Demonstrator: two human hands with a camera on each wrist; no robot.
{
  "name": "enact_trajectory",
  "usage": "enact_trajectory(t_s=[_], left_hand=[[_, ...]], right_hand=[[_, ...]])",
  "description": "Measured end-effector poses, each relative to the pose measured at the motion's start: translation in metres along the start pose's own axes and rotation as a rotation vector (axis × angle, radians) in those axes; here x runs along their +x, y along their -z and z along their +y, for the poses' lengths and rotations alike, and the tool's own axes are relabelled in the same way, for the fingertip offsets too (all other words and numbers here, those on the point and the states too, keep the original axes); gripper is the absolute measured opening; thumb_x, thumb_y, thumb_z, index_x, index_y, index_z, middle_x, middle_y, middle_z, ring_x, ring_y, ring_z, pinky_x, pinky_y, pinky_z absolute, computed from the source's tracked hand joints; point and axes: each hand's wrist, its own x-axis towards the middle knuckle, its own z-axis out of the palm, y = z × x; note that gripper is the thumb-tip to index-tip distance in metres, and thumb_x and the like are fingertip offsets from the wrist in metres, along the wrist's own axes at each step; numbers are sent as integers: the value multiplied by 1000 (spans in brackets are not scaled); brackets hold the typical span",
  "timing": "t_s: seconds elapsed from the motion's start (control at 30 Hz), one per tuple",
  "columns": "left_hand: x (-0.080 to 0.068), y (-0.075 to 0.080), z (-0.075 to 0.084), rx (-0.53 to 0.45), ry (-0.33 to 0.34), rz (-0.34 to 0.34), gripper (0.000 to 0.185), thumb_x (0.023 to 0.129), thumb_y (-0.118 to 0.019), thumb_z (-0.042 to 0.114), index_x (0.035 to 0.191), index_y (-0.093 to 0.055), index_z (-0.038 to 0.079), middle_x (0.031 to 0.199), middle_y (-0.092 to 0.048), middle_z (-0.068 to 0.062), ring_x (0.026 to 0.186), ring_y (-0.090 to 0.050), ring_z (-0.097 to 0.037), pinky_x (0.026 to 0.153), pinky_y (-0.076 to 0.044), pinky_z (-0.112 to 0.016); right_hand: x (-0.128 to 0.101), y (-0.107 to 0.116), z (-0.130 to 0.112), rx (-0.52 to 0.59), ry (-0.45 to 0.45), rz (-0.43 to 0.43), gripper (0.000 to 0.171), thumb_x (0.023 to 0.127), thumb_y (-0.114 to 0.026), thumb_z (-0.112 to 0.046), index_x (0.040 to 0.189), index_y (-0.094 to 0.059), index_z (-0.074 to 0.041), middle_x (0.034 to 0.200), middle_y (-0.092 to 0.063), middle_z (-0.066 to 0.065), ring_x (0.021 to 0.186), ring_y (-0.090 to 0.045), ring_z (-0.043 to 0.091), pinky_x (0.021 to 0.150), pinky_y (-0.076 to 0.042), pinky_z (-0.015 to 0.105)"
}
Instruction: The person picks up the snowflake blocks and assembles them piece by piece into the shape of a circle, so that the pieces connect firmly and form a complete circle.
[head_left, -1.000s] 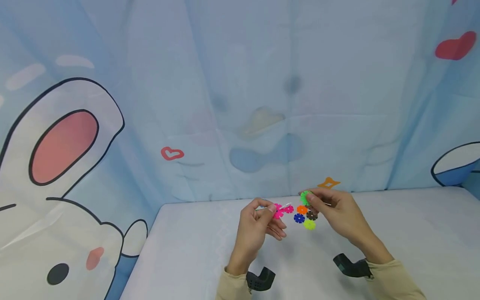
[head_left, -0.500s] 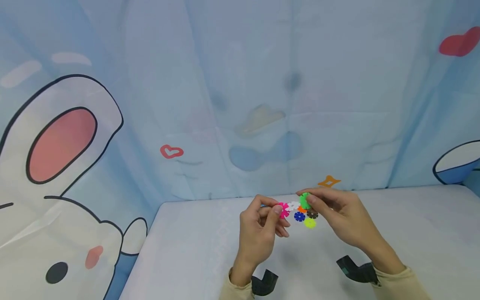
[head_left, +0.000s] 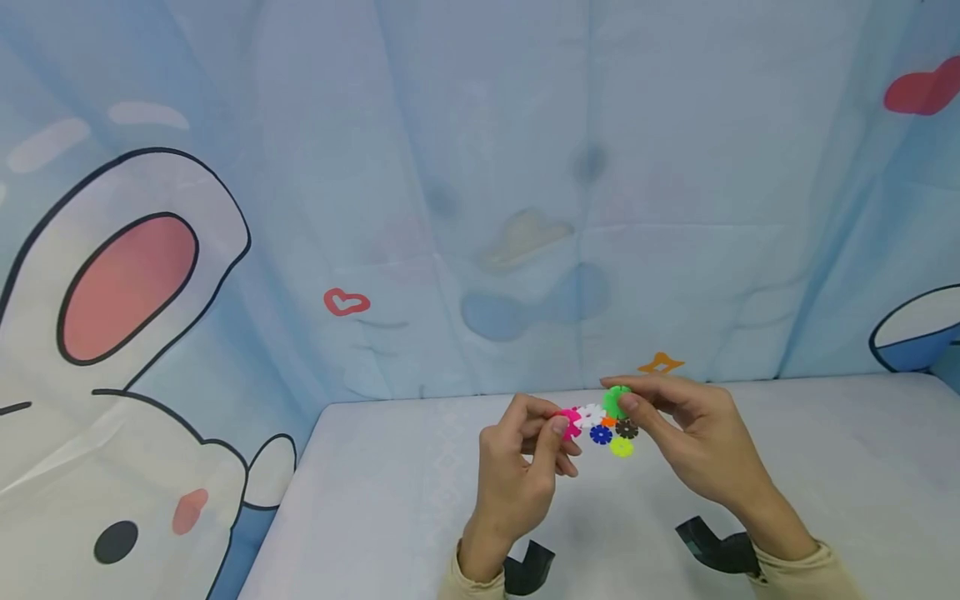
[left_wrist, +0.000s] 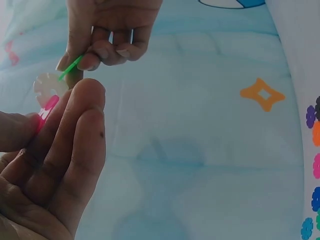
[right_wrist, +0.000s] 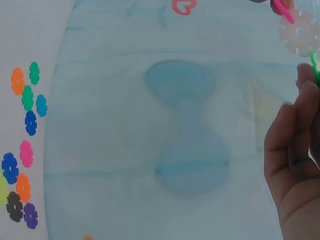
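Note:
In the head view my left hand (head_left: 517, 479) pinches a pink snowflake disc (head_left: 572, 422) between thumb and index finger, its other fingers loosely bent. A white snowflake disc (head_left: 591, 414) is slotted into the pink one, seen at right angles to it in the left wrist view. My right hand (head_left: 697, 437) pinches a green snowflake disc (head_left: 615, 402) by thumb and index finger. The green disc's edge (left_wrist: 70, 68) meets the rim of the white disc (right_wrist: 300, 33); whether it is slotted in, I cannot tell. Both hands are raised above the table.
Loose discs lie on the white table (head_left: 375, 492) behind the hands: blue (head_left: 601, 434), dark (head_left: 627, 428), yellow (head_left: 622, 447) and a partly covered orange one (head_left: 609, 422). Several more, including a purple disc (right_wrist: 30, 215), show in the right wrist view. A printed curtain (head_left: 480, 183) hangs behind.
The white disc has turned from edge-on to face-on in the head view. My left hand has moved slightly right, bringing the white disc up to the green one.

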Motion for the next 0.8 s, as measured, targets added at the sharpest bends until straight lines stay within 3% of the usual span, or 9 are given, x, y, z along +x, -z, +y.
enact_trajectory(t_s=[0.33, 0.63, 0.8], left_hand=[[-1, -2, -1, -3, -50, 20, 4, 109, -54, 2, 109, -58, 1, 74, -76, -15, 50, -69, -9, 51, -58, -16], [-2, -9, -2, -74, -71, 65, 4, 108, -53, -3, 108, -57, -2, 70, -73, -17, 48, -70, -14, 49, -59, -19], [-3, -13, -3, -101, -62, 68, 5, 109, -52, -2, 107, -56, -3, 69, -73, -18, 47, -70, -14, 49, -59, -20]], right_hand=[[-1, -6, -5, 25, -10, 42, 31, 93, -70, 15, 117, -78, -3, 100, -78, -10, 78, -69, 8, 75, -60, 17], [-3, -12, -7, 70, 20, 63, 32, 92, -68, 19, 118, -78, 2, 100, -77, -8, 79, -65, 8, 73, -57, 15], [-2, -14, -6, 65, 28, 57, 33, 92, -69, 18, 119, -77, 2, 104, -77, -8, 83, -67, 9, 78, -58, 14]])
